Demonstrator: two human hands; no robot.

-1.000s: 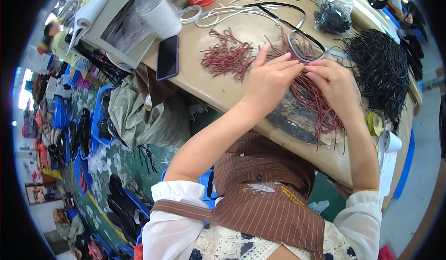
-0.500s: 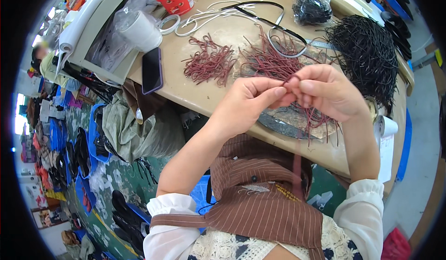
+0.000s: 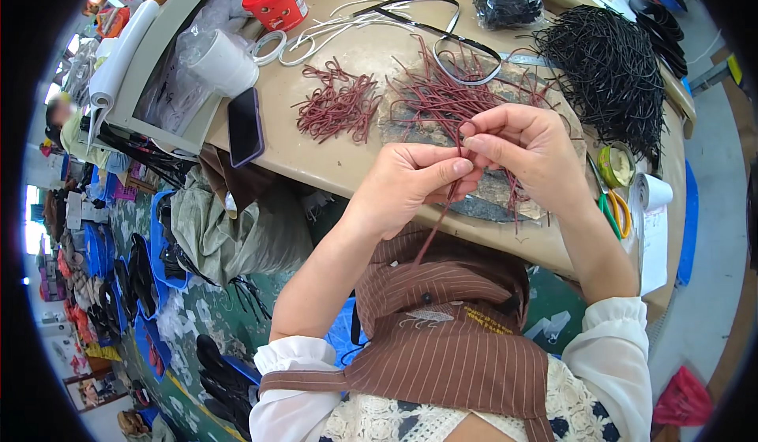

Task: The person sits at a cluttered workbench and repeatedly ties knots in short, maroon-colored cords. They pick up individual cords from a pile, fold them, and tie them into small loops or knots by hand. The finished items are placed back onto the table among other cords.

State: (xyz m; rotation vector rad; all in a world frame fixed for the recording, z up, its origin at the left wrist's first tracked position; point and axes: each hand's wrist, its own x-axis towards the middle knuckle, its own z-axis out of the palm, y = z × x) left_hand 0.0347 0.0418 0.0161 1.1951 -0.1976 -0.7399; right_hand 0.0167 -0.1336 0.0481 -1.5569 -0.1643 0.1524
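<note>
Between my two hands is a thin dark-red cord (image 3: pixel 433 235), its loose end hanging down in front of the apron. My left hand (image 3: pixel 418 180) pinches it between thumb and fingers. Close beside, my right hand (image 3: pixel 525 151) pinches the cord's upper part at the fingertips. Behind my hands a spread of loose dark-red cords (image 3: pixel 442 99) lies on a worn grey board (image 3: pixel 489 207). Left of it on the table is a pile of looped dark-red cords (image 3: pixel 338 103). Whether the held cord is knotted is hidden by my fingers.
A heap of black cords (image 3: pixel 604 75) lies at the right, near scissors (image 3: pixel 618 215), an open tin (image 3: pixel 617 164) and a white roll (image 3: pixel 654 192). A phone (image 3: pixel 245 129), a red bucket (image 3: pixel 276 1) and a black-and-white strap (image 3: pixel 466 41) are on the table (image 3: pixel 296 158).
My hands have moved slightly left and drawn the cord into a more upright line between them. The right hand has turned, and the scissors and tin now show beside it.
</note>
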